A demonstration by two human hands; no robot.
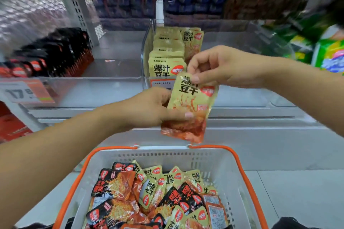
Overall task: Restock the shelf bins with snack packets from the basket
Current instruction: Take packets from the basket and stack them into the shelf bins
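Now I am seeing both hands holding one yellow snack packet (191, 106) above the far edge of the basket (219, 160). My right hand (221, 67) is pinching its top edge with thumb and fingers, and my left hand (152, 108) is gripping its lower left side, thumb lying on the front. Yellow and black packets are lying in a loose heap inside the basket. Behind the hands, a clear shelf bin (147, 42) is carrying upright rows of the same yellow packets.
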